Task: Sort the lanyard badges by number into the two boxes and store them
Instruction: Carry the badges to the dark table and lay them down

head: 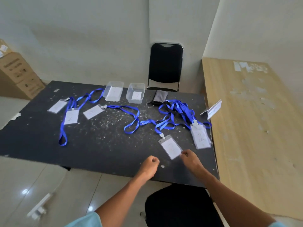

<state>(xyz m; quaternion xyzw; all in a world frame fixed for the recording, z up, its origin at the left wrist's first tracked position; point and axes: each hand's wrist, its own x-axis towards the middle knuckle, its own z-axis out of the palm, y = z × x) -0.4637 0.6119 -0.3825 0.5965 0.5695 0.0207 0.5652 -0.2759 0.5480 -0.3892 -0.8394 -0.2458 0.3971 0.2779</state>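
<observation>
Clear plastic at the lower corner of the nearest badge meets the thumb and forefinger of the right hand, which appears to pinch it with the other fingers curled; that corner is the closest free edge for lifting a flat sleeve off the worktop. Just beside it the left hand is curled into a fist and holds nothing, probably waiting to gather the strap. The badge reads 2; its strap runs back into the tangle of blue lanyards shared with a stack of badges marked 1, so a pull may drag those along. At the far edge stand 2 clear boxes holding only paper labels; the right box reads 2, while the left box has a label too faint to read. 3 more badges lie well apart to the left.
</observation>
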